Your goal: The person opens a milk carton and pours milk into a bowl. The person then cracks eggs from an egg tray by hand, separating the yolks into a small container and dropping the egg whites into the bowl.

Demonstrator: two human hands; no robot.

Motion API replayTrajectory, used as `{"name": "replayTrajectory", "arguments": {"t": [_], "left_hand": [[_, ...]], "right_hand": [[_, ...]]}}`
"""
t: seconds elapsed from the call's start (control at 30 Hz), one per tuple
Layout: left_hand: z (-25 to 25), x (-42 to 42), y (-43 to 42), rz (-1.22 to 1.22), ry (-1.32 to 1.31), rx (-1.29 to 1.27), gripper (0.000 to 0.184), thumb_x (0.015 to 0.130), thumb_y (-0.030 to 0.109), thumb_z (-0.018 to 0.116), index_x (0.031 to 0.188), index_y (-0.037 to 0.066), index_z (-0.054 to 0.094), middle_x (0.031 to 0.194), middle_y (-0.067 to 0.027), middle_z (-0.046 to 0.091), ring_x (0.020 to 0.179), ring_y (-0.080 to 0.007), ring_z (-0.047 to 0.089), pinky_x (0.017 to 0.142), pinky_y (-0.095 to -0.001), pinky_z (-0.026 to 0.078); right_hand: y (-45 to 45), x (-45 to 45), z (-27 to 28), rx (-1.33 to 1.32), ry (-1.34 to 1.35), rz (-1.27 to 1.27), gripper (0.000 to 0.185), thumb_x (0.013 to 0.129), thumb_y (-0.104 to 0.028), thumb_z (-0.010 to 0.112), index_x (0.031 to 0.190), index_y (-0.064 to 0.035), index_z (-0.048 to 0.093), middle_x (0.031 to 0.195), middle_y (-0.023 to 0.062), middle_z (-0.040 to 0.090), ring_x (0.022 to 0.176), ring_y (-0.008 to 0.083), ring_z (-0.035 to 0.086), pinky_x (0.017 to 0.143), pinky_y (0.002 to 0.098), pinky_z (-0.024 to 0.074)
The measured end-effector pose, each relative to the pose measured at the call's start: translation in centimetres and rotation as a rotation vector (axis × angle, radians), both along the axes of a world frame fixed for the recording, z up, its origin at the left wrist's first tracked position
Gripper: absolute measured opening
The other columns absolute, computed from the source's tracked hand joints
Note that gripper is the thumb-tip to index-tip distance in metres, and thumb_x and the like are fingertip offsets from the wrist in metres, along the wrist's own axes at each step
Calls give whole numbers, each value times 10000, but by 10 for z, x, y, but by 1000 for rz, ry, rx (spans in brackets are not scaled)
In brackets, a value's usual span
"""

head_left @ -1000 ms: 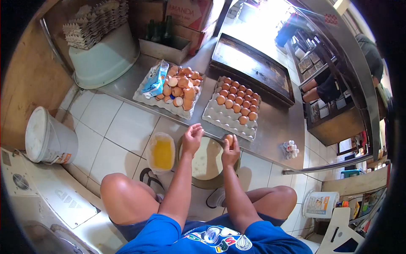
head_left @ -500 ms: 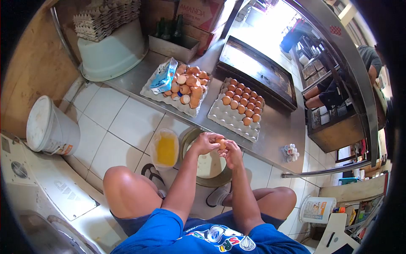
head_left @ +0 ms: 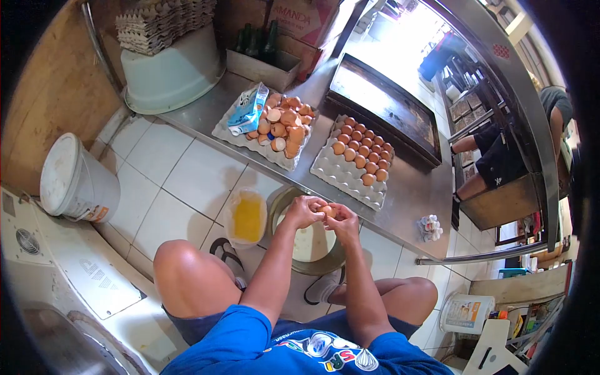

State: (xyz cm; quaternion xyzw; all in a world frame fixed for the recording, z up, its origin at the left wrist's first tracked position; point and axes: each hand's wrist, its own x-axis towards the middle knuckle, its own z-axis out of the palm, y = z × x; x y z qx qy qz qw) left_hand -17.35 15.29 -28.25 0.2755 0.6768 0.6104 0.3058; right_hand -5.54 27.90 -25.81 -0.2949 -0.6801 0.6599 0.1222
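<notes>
A brown egg (head_left: 326, 211) is held between the fingertips of my left hand (head_left: 304, 211) and my right hand (head_left: 343, 223), over a large round bowl (head_left: 324, 265) with pale liquid in it. Left of the bowl, a clear container (head_left: 247, 217) holds yellow yolks. Beyond my hands, whole eggs sit in the far rows of a grey egg tray (head_left: 345, 178), whose near rows show bare cups. Another tray (head_left: 219, 134) carries a heap of broken shells (head_left: 289, 119) and a blue-and-white packet (head_left: 249, 109).
A metal table (head_left: 412, 212) bears a large dark baking tray (head_left: 384, 106), an upturned tub (head_left: 169, 78) and a crate of bottles (head_left: 262, 65). Lidded buckets stand left (head_left: 81, 181) and right (head_left: 465, 312). Another person (head_left: 494, 156) is at the far right.
My left hand has come over to the egg in my right hand, and both now hold it over the bowl. The other person has shifted. The view has moved slightly.
</notes>
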Motion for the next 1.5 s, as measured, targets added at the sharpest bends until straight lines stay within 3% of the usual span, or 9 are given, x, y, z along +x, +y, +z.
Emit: {"name": "replayTrajectory", "arguments": {"t": [0.13, 0.27, 0.47, 0.63, 0.77, 0.97, 1.1, 1.27, 1.5], "left_hand": [[-17, 0, 4, 1, -24, 98, 305, 700, -7, 723, 1003, 26, 719, 858, -56, 722, 725, -103, 637, 674, -224, 528], [-20, -1, 1, 22, 29, 119, 316, 670, 17, 683, 981, 55, 728, 811, -53, 720, 684, -130, 643, 635, -267, 528], [-29, -3, 5, 25, 16, 84, 308, 672, -4, 644, 963, 49, 731, 813, -44, 720, 680, -127, 639, 638, -259, 528], [-27, -8, 6, 18, 2, 83, 367, 669, -89, 575, 992, 18, 714, 882, -48, 718, 745, -107, 636, 695, -223, 527], [-23, -14, 2, 45, -44, 105, 360, 673, -22, 613, 1003, 59, 732, 854, -55, 728, 699, -131, 653, 657, -251, 533], [5, -16, -1, 87, -151, 159, 382, 697, -61, 615, 1056, 25, 715, 872, -46, 718, 733, -120, 639, 689, -219, 527], [25, -12, -2, 66, 20, 21, 416, 765, 10, 662, 1181, 31, 667, 980, -72, 711, 842, -129, 639, 761, -224, 518], [37, -19, 1, 394, -101, 480, 415, 836, 112, 672, 1239, 28, 621, 1096, -114, 688, 949, -157, 634, 828, -261, 509], [25, -41, -11, 461, -204, 554, 455, 902, 126, 628, 1339, 42, 535, 1211, -131, 630, 1019, -159, 603, 879, -256, 478]], "right_hand": [[3, 0, 2, 110, -32, 35, 434, 678, 80, 648, 1101, -17, 644, 915, 102, 672, 676, 146, 616, 543, 231, 524], [3, 0, 8, 745, -100, 211, 482, 642, 80, 636, 1100, -66, 660, 966, 57, 655, 737, 141, 612, 621, 254, 522], [-2, -3, 7, 949, -148, 197, 499, 640, 77, 641, 1111, -88, 659, 1007, 34, 641, 790, 139, 614, 678, 271, 517], [2, -4, -3, 636, 44, 151, 456, 710, 70, 611, 1144, -68, 631, 1011, 67, 644, 775, 168, 623, 668, 263, 528], [-4, -4, 5, -259, 85, -66, 389, 784, 64, 578, 1154, -53, 602, 903, 78, 617, 758, 178, 625, 623, 263, 536], [5, -4, -14, -459, 103, -40, 419, 833, 61, 468, 1243, 1, 523, 1023, 146, 640, 806, 227, 657, 678, 282, 570], [16, -17, -32, -820, 301, 58, 415, 843, 34, 453, 1255, 22, 498, 1032, 159, 636, 825, 232, 663, 683, 305, 581], [33, -82, 1, -808, 436, 194, 403, 863, -7, 446, 1266, 18, 455, 1128, 200, 615, 833, 238, 662, 706, 319, 592], [81, -230, 63, -463, 428, 304, 346, 896, -112, 485, 1227, -13, 520, 1013, 158, 647, 731, 187, 631, 598, 271, 528]]}}
